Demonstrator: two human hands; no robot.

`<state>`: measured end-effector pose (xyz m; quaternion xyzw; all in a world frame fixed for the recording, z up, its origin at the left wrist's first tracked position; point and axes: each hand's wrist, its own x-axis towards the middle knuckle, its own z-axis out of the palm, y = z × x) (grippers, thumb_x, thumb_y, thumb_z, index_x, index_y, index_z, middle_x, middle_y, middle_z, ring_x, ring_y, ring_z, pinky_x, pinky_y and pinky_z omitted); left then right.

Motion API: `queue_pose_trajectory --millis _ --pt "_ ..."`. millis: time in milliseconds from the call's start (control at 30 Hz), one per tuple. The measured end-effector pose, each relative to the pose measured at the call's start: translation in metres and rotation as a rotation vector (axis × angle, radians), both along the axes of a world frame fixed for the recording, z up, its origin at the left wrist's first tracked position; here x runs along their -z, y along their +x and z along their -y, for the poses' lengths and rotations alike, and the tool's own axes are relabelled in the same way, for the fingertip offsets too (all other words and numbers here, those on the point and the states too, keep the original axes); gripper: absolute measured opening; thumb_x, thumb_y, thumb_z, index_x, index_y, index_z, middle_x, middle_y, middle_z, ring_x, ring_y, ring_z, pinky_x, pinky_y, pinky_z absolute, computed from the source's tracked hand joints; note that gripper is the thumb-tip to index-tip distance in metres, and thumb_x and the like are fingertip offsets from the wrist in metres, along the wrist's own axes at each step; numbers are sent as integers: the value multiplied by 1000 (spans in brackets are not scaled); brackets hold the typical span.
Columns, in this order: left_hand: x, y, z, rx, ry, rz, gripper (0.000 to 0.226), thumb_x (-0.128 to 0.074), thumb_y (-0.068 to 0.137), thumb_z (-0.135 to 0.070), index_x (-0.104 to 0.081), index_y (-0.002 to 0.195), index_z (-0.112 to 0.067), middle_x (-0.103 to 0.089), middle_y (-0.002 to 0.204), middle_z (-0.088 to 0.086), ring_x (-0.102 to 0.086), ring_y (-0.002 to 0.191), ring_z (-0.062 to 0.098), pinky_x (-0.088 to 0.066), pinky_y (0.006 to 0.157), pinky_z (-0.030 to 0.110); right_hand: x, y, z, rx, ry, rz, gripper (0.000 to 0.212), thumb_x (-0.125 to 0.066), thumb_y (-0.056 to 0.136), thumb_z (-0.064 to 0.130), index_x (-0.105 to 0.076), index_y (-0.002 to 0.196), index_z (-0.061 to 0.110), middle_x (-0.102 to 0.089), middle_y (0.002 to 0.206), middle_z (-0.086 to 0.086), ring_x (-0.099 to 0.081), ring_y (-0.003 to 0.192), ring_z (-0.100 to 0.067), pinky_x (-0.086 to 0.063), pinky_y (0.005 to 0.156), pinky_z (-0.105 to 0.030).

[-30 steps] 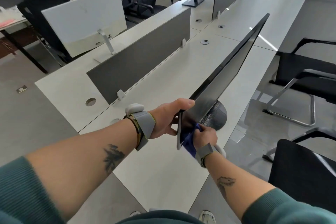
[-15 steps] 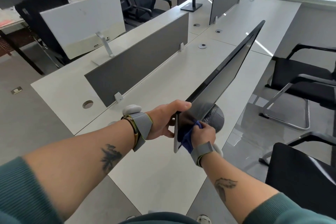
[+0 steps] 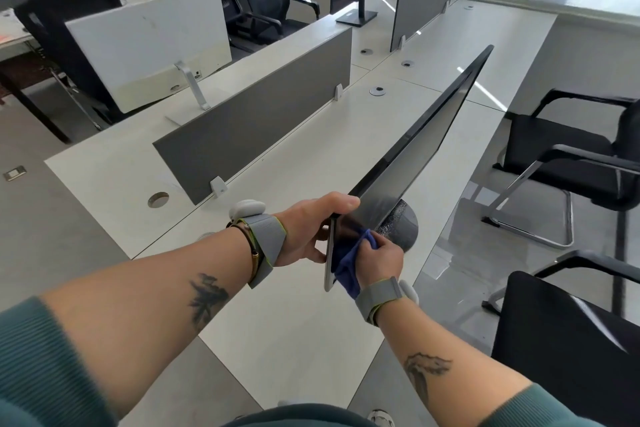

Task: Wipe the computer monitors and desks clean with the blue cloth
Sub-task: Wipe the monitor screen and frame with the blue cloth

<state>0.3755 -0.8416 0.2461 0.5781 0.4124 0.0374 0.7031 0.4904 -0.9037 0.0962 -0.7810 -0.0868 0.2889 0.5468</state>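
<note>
Head view: the black monitor (image 3: pixel 415 149) is seen nearly edge-on. Its thin glossy panel stands close to the right-hand edge of the pale desk (image 3: pixel 294 322). The near vertical edge is gripped by the left hand (image 3: pixel 304 232) — thumb laid over the top corner, fingers curled behind. The blue cloth (image 3: pixel 346 267) is bunched in the right hand (image 3: pixel 379 258), fingers closed round its soft folds, and is pressed against the screen's lower near corner. A round dark base (image 3: pixel 403 225), speckled and probably dusty, is set on the desk just beyond the right hand. A broad strip of smooth matt desktop lies open between the monitor and the grey divider panel (image 3: pixel 256 121), which is fixed upright along the desk's middle. Beyond the divider a white monitor (image 3: pixel 149 42) is seen from the back. To the right, across a band of shiny floor, a black chair (image 3: pixel 568 152) on a chrome sled frame and a nearer black seat (image 3: pixel 571 340) are placed near the desk edge.
</note>
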Motion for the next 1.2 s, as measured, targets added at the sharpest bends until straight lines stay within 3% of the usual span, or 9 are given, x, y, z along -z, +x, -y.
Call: queue_pose_trajectory --millis 100,267,400,533,733,933,1100,1200 --pt "1 -1 1 -1 -6 6 96 -67 49 -64 -58 129 -12 -66 127 12 -60 119 33 -42 105 61 -8 6 -3 47 48 -35 23 -61 90 12 -77 105 20 -74 93 -3 -69 95 -25 -54 91 -34" --pt "-2 -1 2 7 2 13 93 -66 50 -65 -60 128 -16 -65 128 10 -59 118 33 -43 103 60 -20 12 -7 48 116 60 26 -60 92 14 -75 112 19 -73 103 -3 -67 100 -23 -54 94 -37" --pt "-3 -2 3 4 4 8 92 -66 50 -65 -60 127 -15 -66 127 11 -60 119 33 -40 106 64 -20 10 -4 53 49 -12 21 -59 91 8 -73 91 22 -72 90 -4 -67 93 -25 -50 83 -27" --pt "-2 -1 -1 5 6 17 92 -66 50 -65 -59 129 -18 -65 128 8 -60 118 32 -40 106 64 -33 15 -9 63 145 107 26 -61 90 15 -76 112 17 -74 103 -3 -67 99 -21 -54 93 -34" --pt "-3 -1 1 20 14 17 88 -66 50 -65 -61 124 -19 -66 126 9 -61 116 33 -41 104 64 -30 17 -10 54 61 59 28 -60 90 14 -75 113 20 -74 102 -5 -68 101 -26 -55 94 -40" --pt "-4 -1 -3 29 28 22 85 -64 53 -66 -61 125 -22 -66 126 9 -60 118 36 -47 99 60 -63 16 -12 100 313 369 29 -59 88 21 -76 110 15 -68 93 0 -65 87 -14 -53 80 -26" --pt "-1 1 0 43 31 6 83 -65 52 -66 -63 122 -22 -66 126 9 -58 121 36 -44 102 63 -45 16 -7 11 58 266 31 -56 88 26 -76 111 23 -72 100 -6 -67 97 -26 -54 90 -40" --pt "-1 0 -2 45 30 7 85 -65 52 -67 -61 124 -22 -66 126 9 -60 119 35 -43 102 64 -53 15 -7 30 121 317 29 -58 89 22 -76 111 19 -70 97 -4 -66 93 -24 -55 88 -38"
